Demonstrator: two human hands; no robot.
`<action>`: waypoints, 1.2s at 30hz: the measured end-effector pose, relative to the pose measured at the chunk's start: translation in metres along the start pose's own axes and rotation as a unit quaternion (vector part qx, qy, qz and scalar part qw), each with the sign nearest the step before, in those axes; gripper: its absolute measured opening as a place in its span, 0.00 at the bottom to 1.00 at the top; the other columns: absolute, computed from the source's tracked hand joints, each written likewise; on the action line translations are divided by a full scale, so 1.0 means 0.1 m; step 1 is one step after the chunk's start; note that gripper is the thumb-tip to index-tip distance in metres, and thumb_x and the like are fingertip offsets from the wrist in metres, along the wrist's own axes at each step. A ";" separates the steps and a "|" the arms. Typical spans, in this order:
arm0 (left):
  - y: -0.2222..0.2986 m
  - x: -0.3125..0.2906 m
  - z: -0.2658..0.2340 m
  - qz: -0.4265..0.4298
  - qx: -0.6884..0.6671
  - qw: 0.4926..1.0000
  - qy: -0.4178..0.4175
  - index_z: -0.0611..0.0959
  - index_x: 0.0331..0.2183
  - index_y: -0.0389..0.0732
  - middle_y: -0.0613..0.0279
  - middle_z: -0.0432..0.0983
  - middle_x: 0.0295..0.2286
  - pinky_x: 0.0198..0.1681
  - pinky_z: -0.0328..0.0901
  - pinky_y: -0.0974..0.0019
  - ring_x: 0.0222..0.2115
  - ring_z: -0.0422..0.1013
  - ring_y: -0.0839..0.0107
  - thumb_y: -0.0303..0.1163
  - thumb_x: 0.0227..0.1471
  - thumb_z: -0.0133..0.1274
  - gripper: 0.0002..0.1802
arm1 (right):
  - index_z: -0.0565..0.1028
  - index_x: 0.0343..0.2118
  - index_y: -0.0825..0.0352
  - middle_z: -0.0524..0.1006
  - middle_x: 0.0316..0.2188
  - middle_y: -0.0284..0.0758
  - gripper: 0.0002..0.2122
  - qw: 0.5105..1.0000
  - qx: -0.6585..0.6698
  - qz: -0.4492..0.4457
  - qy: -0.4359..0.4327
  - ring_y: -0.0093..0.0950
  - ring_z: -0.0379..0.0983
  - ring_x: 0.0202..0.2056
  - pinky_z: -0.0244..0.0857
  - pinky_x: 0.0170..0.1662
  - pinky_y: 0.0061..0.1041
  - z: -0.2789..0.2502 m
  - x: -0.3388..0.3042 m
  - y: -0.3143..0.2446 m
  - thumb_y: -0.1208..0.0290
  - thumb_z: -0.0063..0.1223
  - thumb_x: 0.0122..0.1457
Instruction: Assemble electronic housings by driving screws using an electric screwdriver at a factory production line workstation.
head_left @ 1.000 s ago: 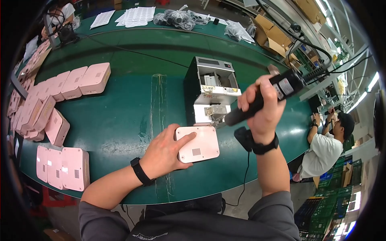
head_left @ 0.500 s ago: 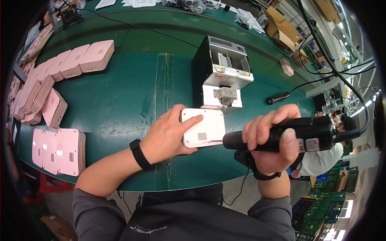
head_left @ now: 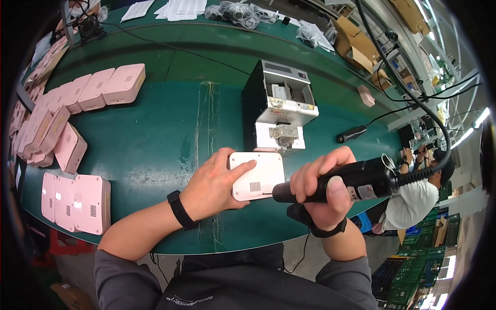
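Observation:
A pale pink plastic housing [head_left: 271,173] lies on the green table in front of me, with its slotted vent and corner screw holes facing up. My left hand [head_left: 212,182] holds its left side, the thumb across the top face and the other fingers around the edge. Wrapped in my right hand [head_left: 323,188] is a black electric screwdriver [head_left: 364,181] with a cable at its rear. Its thin bit points left over the housing, near the vent and the lower edge. Whether the tip touches a screw cannot be made out.
Just behind the housing stands a black-and-silver screw feeder [head_left: 284,108]. Pink housings [head_left: 92,204] line the left side, with more stacked behind. Another black screwdriver [head_left: 352,134] lies at right. The hanging cable [head_left: 436,116] crosses the right side; a co-worker [head_left: 411,204] sits beyond.
The whole view has shifted a little, so the table items sit lower. The screwdriver's rear end has swung left, while its bit stays over about the same part of the housing.

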State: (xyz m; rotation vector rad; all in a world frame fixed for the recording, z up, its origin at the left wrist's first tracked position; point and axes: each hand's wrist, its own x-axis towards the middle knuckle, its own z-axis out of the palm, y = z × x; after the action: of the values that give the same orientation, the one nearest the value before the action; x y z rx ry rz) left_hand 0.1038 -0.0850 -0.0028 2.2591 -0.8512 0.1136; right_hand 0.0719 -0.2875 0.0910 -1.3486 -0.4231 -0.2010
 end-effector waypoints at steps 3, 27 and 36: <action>-0.02 0.01 -0.01 -0.007 0.000 1.000 -0.004 0.76 0.52 0.48 0.49 0.64 0.43 0.47 0.68 0.55 0.43 0.68 0.52 0.39 0.30 0.71 0.42 | 0.63 0.38 0.63 0.67 0.18 0.32 0.13 0.999 0.010 -0.005 0.030 0.25 0.62 0.15 0.62 0.23 0.30 -0.04 0.13 -0.01 0.60 0.49 0.59; -0.22 0.00 0.15 0.027 -0.035 0.999 -0.001 0.73 0.55 0.51 0.48 0.63 0.45 0.49 0.67 0.55 0.44 0.68 0.48 0.40 0.33 0.70 0.44 | 0.61 0.38 0.65 0.66 0.18 0.32 0.18 0.996 -0.030 -0.076 -0.042 0.25 0.62 0.14 0.62 0.22 0.28 0.55 0.10 -0.21 0.53 0.48 0.58; -0.21 -0.03 0.17 0.041 -0.036 0.998 0.031 0.74 0.54 0.47 0.48 0.64 0.40 0.46 0.69 0.57 0.41 0.69 0.51 0.38 0.30 0.70 0.45 | 0.61 0.37 0.61 0.70 0.21 0.34 0.25 0.997 -0.015 0.063 -0.036 0.30 0.67 0.20 0.64 0.30 0.33 0.60 -0.01 -0.15 0.53 0.65 0.50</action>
State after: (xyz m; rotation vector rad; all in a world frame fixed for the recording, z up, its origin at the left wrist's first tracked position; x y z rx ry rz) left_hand 0.1115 -0.0828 -0.0292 2.1423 -0.9017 0.1873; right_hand 0.0545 -0.2323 0.1135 -1.4101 -0.3938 -0.0545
